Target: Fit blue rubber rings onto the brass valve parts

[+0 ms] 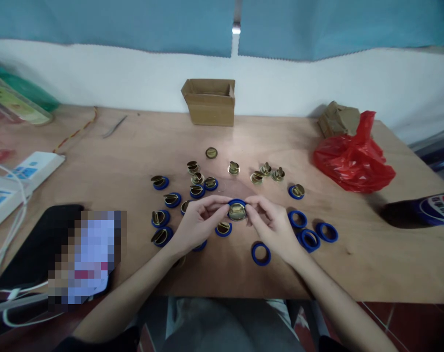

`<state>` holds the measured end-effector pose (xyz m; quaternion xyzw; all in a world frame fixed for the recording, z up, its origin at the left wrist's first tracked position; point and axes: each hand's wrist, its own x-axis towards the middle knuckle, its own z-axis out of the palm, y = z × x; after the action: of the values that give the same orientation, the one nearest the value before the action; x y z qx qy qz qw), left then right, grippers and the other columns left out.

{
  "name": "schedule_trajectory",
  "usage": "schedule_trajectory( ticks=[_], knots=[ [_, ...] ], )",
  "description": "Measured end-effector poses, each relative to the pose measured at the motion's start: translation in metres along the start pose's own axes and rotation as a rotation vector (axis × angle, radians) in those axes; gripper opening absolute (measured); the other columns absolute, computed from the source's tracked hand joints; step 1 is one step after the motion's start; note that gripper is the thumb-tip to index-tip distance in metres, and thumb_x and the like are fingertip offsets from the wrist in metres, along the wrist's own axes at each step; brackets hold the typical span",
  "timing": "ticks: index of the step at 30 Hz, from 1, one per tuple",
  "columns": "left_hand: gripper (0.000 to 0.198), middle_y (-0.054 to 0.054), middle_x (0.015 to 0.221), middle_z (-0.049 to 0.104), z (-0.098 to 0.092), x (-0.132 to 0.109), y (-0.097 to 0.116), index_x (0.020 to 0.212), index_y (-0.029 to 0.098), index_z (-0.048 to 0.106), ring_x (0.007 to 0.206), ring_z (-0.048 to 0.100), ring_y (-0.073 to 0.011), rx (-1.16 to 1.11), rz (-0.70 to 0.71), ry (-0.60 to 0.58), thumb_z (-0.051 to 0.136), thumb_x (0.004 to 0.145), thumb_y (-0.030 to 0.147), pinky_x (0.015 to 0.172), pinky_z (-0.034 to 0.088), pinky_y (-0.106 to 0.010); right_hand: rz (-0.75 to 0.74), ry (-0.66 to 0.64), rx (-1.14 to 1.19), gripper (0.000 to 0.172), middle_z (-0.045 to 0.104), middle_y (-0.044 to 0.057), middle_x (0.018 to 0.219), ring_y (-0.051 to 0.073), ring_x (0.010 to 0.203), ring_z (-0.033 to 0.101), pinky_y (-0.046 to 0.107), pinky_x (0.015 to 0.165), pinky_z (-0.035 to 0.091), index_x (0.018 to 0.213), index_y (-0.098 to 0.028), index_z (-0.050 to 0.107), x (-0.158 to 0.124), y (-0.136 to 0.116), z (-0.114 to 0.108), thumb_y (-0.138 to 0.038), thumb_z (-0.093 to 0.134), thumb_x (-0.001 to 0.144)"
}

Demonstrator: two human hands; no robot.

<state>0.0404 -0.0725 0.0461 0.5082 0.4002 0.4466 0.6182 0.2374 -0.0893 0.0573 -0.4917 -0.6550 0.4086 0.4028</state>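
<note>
Between my two hands, above the table, is a round brass-coloured metal piece with a blue ring (237,211) around it. My left hand (202,220) pinches its left edge, thumb in front. On the right edge, the fingers and thumb of my right hand (268,220) are closed in the same way. Under and left of my left hand lie several brass pieces seated in blue rings, such as one blue-ringed piece (224,229) just below the held one. A bare blue ring (261,253) lies below my right hand, and several more blue rings (327,232) are to its right.
Several brass pieces without rings (233,168) lie farther back. An open cardboard box (212,110) stands by the wall. At right are a red plastic bag (354,161) and a dark bottle (420,210) on its side. A black phone (38,239) and white power strip (20,181) are at left.
</note>
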Motion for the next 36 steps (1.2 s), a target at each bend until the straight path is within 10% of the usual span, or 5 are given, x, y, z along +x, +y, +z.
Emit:
schedule_trajectory(
  ticks=[15, 36],
  knots=[
    [0.037, -0.014, 0.112, 0.080, 0.001, 0.001, -0.004, 0.124, 0.015, 0.068, 0.097, 0.080, -0.0267, -0.037, -0.011, -0.186, 0.070, 0.094, 0.038, 0.086, 0.068, -0.040, 0.102, 0.059, 0.154, 0.017, 0.062, -0.003, 0.069, 0.015, 0.059, 0.063, 0.027, 0.054, 0.049, 0.100, -0.022, 0.060, 0.003, 0.008, 0.005, -0.039, 0.055, 0.101],
    [0.035, -0.011, 0.109, 0.081, -0.003, 0.003, -0.005, 0.120, 0.017, 0.066, 0.096, 0.081, -0.0270, -0.063, -0.016, -0.090, 0.075, 0.091, 0.035, 0.088, 0.068, -0.041, 0.045, 0.033, 0.175, 0.021, 0.065, 0.000, 0.083, 0.017, 0.076, 0.064, 0.032, 0.072, 0.055, 0.116, -0.024, 0.061, 0.004, 0.009, 0.005, -0.029, 0.060, 0.096]
  ],
)
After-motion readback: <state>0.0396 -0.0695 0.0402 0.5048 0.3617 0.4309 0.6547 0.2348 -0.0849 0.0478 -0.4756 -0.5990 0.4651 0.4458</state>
